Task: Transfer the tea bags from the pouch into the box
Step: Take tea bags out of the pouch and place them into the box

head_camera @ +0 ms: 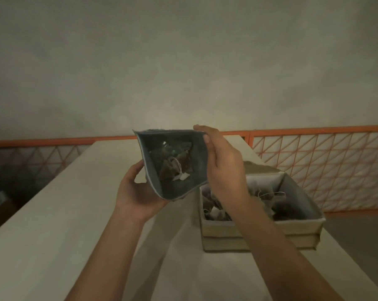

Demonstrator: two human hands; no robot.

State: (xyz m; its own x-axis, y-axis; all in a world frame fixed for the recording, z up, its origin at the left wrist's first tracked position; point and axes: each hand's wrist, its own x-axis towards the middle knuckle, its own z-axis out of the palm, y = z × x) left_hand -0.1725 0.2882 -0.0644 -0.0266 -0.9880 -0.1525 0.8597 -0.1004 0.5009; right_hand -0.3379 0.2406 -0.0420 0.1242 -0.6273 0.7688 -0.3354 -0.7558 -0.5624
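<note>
A grey foil pouch point(196, 157) is held up above the table with its open mouth facing me. Several dark tea bags point(174, 165) with white strings and tags lie inside it. My left hand point(138, 192) grips the pouch's lower left side from underneath. My right hand point(222, 164) pinches the pouch's upper right rim, thumb on the inside edge. To the right on the table stands an open cardboard box point(292, 227) with several tea bags point(268, 196) in it, partly hidden behind my right wrist.
The long pale table point(53, 235) runs away from me towards a plain wall. An orange metal railing with mesh point(325, 164) runs behind and to the right of the box. A dark drop lies left of the table.
</note>
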